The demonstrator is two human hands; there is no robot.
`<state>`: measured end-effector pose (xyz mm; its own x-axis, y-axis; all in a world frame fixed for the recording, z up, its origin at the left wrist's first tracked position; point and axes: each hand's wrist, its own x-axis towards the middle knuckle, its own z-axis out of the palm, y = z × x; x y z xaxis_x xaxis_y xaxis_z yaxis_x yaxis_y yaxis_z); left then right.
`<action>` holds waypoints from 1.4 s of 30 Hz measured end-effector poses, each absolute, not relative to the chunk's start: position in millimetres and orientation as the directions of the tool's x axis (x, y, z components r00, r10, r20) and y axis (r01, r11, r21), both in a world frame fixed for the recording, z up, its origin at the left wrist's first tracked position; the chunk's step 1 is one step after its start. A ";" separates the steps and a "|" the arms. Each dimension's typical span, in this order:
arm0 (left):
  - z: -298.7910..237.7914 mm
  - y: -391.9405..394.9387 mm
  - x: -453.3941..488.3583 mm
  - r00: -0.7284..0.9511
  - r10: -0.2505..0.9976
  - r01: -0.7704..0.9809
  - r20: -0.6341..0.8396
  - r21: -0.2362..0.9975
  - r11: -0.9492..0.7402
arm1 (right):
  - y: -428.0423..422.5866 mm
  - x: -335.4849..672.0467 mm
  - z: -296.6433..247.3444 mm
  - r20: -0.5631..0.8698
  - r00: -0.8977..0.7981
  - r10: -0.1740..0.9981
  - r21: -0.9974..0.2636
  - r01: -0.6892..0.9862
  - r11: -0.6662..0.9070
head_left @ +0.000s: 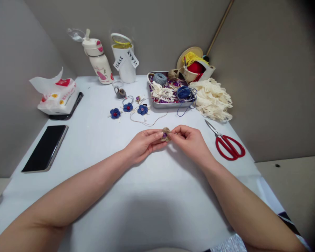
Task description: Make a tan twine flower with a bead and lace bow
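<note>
Over the middle of the table, my left hand [146, 142] pinches a small tan cord flower [166, 130] with a purple bead at its centre. My right hand [190, 140] is closed at the flower's right edge, thumb and forefinger pressed together. What sits between those fingertips is too small to make out. A thin brown thread [147, 123] lies in a loose curve on the table beyond my hands. Farther back are several blue flowers with beaded centres, among them one blue flower [142, 110] and another blue flower [115, 113].
Red-handled scissors [229, 145] lie at the right. A metal tray [170, 104] of yarn and beads stands behind, beside a heap of cream lace [214, 99]. At the left are a phone [45, 148] and a tissue pack [59, 98]. A bottle [101, 64] and white canister [126, 66] stand at the back.
</note>
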<state>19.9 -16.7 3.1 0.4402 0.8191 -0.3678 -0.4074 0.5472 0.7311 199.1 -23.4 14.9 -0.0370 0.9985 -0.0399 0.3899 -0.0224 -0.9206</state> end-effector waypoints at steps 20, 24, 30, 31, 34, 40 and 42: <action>6.0 -17.8 22.1 0.344 0.886 -0.419 -0.311 0.794 0.441 | -31.4 199.1 16.3 0.418 -0.227 0.880 -0.626 0.630 0.460; 7.8 -19.8 23.6 0.338 0.899 -0.413 -0.279 0.814 0.408 | -30.5 198.2 14.1 0.427 -0.250 0.869 -0.594 0.648 0.477; 2.6 -19.1 23.9 0.316 0.923 -0.398 -0.218 0.853 0.338 | -31.1 198.1 8.8 0.436 -0.227 0.871 -0.605 0.643 0.470; 1.2 -18.5 23.7 0.309 0.926 -0.394 -0.214 0.858 0.330 | -31.4 197.8 8.8 0.428 -0.228 0.874 -0.609 0.642 0.466; -1.4 -16.6 22.3 0.289 0.937 -0.350 -0.194 0.890 0.292 | -31.9 197.7 12.7 0.375 -0.221 0.901 -0.652 0.628 0.425; 1.2 -18.9 20.3 0.277 0.954 -0.165 -0.115 0.972 0.165 | -26.4 205.6 23.2 0.198 -0.112 0.974 -0.834 0.503 0.227; 2.2 -20.9 20.6 0.290 0.953 -0.120 -0.090 0.984 0.129 | -23.9 208.1 22.2 0.097 -0.150 0.984 -0.858 0.488 0.159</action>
<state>20.6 -20.9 2.2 0.2904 0.9527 -0.0896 -0.1196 0.1290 0.9844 208.1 -23.9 22.2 -0.1497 0.9840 0.0969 0.4881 0.1588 -0.8582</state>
